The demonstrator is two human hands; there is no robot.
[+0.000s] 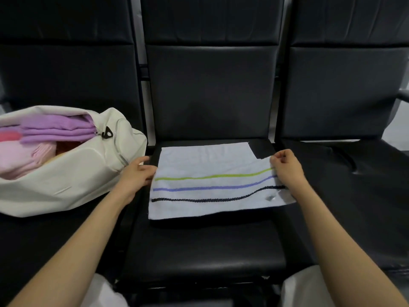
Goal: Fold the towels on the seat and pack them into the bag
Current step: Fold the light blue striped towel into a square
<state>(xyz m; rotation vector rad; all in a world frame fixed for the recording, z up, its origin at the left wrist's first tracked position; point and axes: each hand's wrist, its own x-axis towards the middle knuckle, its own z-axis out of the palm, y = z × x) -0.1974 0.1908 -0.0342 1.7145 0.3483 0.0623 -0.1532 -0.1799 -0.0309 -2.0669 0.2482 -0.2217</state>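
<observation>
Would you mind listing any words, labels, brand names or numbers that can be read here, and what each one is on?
No text can be read in this view.
The small label on the white striped towel: too blurred to read.
The black zipper pull on the cream bag: no lettering visible.

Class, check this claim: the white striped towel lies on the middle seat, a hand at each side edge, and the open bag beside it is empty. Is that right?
One error: the bag is not empty. The head view shows folded purple towels and pink towels inside it. The striped towel, middle seat, left hand and right hand are as stated.
</observation>
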